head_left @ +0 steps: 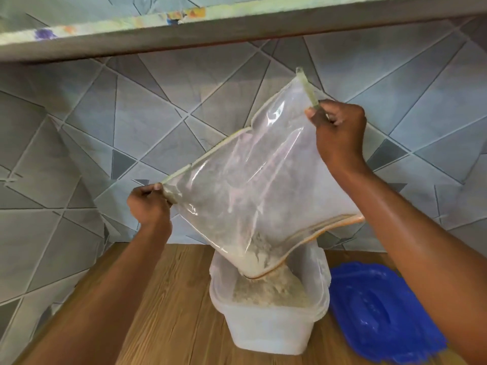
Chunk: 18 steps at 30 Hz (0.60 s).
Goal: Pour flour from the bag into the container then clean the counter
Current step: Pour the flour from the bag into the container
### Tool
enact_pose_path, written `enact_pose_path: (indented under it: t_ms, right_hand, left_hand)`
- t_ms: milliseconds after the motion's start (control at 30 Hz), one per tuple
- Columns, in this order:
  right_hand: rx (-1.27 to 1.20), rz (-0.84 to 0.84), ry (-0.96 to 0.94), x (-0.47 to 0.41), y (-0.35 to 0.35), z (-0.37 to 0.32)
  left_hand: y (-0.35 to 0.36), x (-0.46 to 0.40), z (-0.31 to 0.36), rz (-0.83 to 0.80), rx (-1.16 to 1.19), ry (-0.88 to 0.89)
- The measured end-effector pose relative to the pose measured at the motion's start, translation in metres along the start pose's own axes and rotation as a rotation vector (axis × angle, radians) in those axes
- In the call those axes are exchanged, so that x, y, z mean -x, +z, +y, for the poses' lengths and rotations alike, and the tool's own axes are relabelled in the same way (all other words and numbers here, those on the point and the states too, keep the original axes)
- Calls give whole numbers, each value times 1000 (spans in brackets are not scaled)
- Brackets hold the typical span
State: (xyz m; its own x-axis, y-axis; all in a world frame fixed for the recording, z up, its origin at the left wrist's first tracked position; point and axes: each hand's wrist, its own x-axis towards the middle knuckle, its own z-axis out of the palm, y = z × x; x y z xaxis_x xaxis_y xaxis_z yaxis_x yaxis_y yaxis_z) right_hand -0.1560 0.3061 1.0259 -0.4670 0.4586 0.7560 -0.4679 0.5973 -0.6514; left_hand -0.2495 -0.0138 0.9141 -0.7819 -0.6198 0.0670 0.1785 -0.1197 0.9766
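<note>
Pouring is under way: the left hand (149, 204) and right hand (338, 127) each pinch a bottom corner of the upturned zip bag (258, 180), its mouth over the plastic container (271, 322) at 6 o'clock on the desk (168, 312). Next, shake out the remaining flour (271, 293) gently.

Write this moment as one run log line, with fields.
step: pouring | left hand: pinches bag corner | right hand: pinches bag corner | flour: falling into container | lid: off, beside

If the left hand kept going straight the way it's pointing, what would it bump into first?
The left hand reaches up and away toward the tiled wall, pinching a bottom corner of the flour bag. Probably the wall comes first, though depth is hard to judge.
</note>
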Motion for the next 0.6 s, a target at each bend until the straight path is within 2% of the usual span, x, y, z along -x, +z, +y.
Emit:
enact_pose_path:
  t_ms: [133, 233, 333, 433, 533, 600]
  right_hand:
    - [-13, 71, 27, -2, -5, 3]
    - [10, -48, -12, 3, -8, 2]
    - [1, 36, -2, 2, -14, 3]
    - [19, -81, -64, 3, -15, -4]
    - [30, 12, -44, -1, -17, -6]
    - [24, -11, -62, 0, -17, -7]
  left_hand:
    - [-3, 0, 1, -66, 18, -5]
    - [-6, 1, 0, -47, 3, -23]
    - [-6, 2, 3, -87, 26, 13]
    - [-6, 2, 9, -72, 9, 34]
    - [-8, 0, 12, -92, 15, 54]
    - [-9, 1, 10, -105, 4, 65]
